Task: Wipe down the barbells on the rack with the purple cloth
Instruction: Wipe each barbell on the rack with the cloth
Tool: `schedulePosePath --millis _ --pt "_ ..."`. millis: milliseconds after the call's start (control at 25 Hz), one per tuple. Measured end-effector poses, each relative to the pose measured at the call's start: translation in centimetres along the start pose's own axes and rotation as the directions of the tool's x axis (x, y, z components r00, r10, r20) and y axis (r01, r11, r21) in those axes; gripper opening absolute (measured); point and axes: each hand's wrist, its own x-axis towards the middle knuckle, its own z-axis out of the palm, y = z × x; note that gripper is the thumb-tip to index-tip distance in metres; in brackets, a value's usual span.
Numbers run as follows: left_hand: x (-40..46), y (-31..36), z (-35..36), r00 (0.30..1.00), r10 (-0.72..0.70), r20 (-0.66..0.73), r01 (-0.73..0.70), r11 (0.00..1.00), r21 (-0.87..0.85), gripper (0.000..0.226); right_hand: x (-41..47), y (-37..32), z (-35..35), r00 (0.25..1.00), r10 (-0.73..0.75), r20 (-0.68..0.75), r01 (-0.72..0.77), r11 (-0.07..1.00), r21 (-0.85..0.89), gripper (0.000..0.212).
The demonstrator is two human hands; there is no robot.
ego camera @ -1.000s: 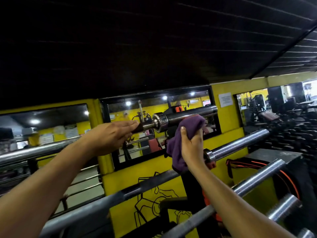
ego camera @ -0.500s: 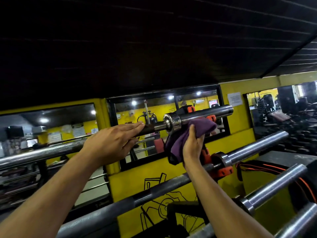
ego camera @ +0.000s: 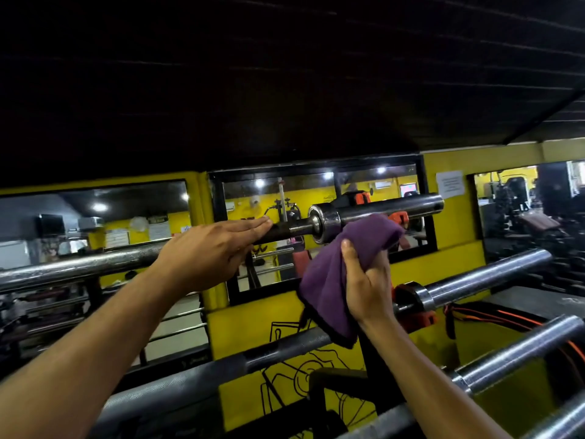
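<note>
On the top barbell (ego camera: 373, 213) the left hand (ego camera: 205, 248) rests flat, fingers straight; the right hand (ego camera: 367, 280) grips the purple cloth (ego camera: 329, 280) just under its sleeve

The top barbell (ego camera: 389, 210) runs off left; wall notice (ego camera: 449, 184) unreadable.

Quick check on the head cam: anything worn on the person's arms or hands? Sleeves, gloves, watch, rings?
Nothing worn that shows. Both forearms are bare up to the frame edge, with no sleeve cuffs in view. The left hand and the right hand have no gloves, and no watch, band or ring is visible on either wrist or on the fingers that show. Nails look short and unpainted.
</note>
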Motion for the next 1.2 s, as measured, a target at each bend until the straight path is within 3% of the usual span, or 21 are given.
schedulePosePath --millis 80,120,200,240,280,320,400,480,520,560,600,680,720,760,840,920,960,1000,1080,1120,1200 --pt "0.2 -0.2 -0.2 0.999 -0.009 0.044 0.01 0.999 -0.032 0.059 1.9 -2.1 -0.1 0.946 -0.323 -0.008 0.312 0.92 -0.238 0.03" --pt "0.4 -0.4 -0.4 0.998 0.007 0.069 -0.002 0.998 -0.062 0.06 3.3 -3.0 0.5 0.905 -0.421 0.066 0.416 0.841 -0.345 0.035" --pt "0.5 -0.9 -0.9 0.993 0.021 0.117 -0.008 0.994 -0.113 0.064 6.1 -3.9 2.5 0.872 -0.366 0.324 0.488 0.627 -0.607 0.044" --pt "0.4 -1.2 -1.1 0.989 0.011 0.148 0.004 0.995 -0.099 0.065 7.2 -3.9 3.2 0.858 -0.284 0.429 0.514 0.457 -0.726 0.044" --pt "0.1 -1.5 -1.0 0.987 0.004 0.16 0.006 0.998 -0.063 0.067 8.4 -3.6 3.8 0.84 -0.206 0.501 0.542 0.311 -0.781 0.043" --pt "-0.1 -1.6 -0.8 0.991 0.014 0.133 -0.01 0.999 -0.035 0.069 9.9 -3.7 4.4 0.834 -0.094 0.544 0.548 0.249 -0.799 0.041" --pt "-0.6 -2.0 -0.2 0.997 0.05 0.062 -0.049 0.999 -0.009 0.075 13.1 -5.1 5.7 0.79 0.211 0.576 0.507 0.303 -0.807 0.034" --pt "-0.7 -2.3 0.2 0.997 0.073 0.038 -0.072 0.997 -0.013 0.073 15.9 -7.2 7.1 0.629 0.5 0.595 0.449 0.391 -0.803 0.03" --pt "-0.6 -2.2 0.2 0.997 0.073 0.036 -0.072 0.997 -0.021 0.07 16.5 -7.7 7.5 0.569 0.575 0.588 0.429 0.402 -0.809 0.028" --pt "-0.5 -2.1 0.1 0.997 0.06 0.041 -0.059 0.998 -0.025 0.068 16.5 -7.7 7.7 0.566 0.578 0.588 0.43 0.402 -0.809 0.028" --pt "-0.5 -2.0 0.1 0.998 0.043 0.049 -0.042 0.999 -0.024 0.065 16.0 -7.3 7.3 0.62 0.509 0.598 0.443 0.402 -0.801 0.029" --pt "-0.4 -2.1 0.2 0.998 0.022 0.054 -0.02 0.999 -0.034 0.063 13.8 -5.6 5.8 0.8 0.226 0.555 0.454 0.376 -0.808 0.032" --pt "-0.5 -2.1 0.2 0.999 0.03 0.041 -0.028 0.999 -0.038 0.063 12.2 -5.1 5.0 0.85 0.074 0.522 0.468 0.348 -0.812 0.034" --pt "-0.5 -2.1 0.2 0.999 0.047 0.025 -0.047 0.998 -0.031 0.063 11.5 -4.9 4.7 0.861 0.013 0.508 0.475 0.331 -0.815 0.037" --pt "-0.4 -2.1 0.1 0.998 0.051 0.023 -0.05 0.999 -0.019 0.063 13.3 -5.9 5.5 0.827 0.205 0.524 0.423 0.388 -0.819 0.035" --pt "-0.3 -1.8 -0.1 0.999 0.029 0.036 -0.028 0.999 -0.024 0.062 15.5 -7.2 6.7 0.677 0.471 0.565 0.382 0.432 -0.817 0.029" --pt "-0.2 -1.7 -0.2 0.999 0.032 0.032 -0.031 0.999 -0.019 0.061 15.8 -7.3 6.9 0.663 0.485 0.571 0.385 0.433 -0.815 0.029" --pt "-0.2 -1.7 -0.3 0.999 0.03 0.027 -0.03 1.0 -0.006 0.061 15.6 -7.1 6.6 0.68 0.453 0.577 0.396 0.435 -0.808 0.028" --pt "-0.3 -1.4 -0.5 0.999 -0.001 0.034 0.0 1.0 0.031 0.062 13.4 -5.0 4.7 0.824 0.184 0.535 0.424 0.425 -0.799 0.019" --pt "-0.3 -1.3 -0.5 0.999 -0.001 0.043 -0.001 0.999 0.044 0.062 10.8 -3.4 3.4 0.868 -0.013 0.496 0.439 0.486 -0.756 0.024" --pt "-0.4 -1.4 -0.3 0.999 0.026 0.038 -0.027 0.999 0.038 0.062 4.7 -0.3 1.3 0.873 -0.319 0.369 0.472 0.742 -0.475 0.042"
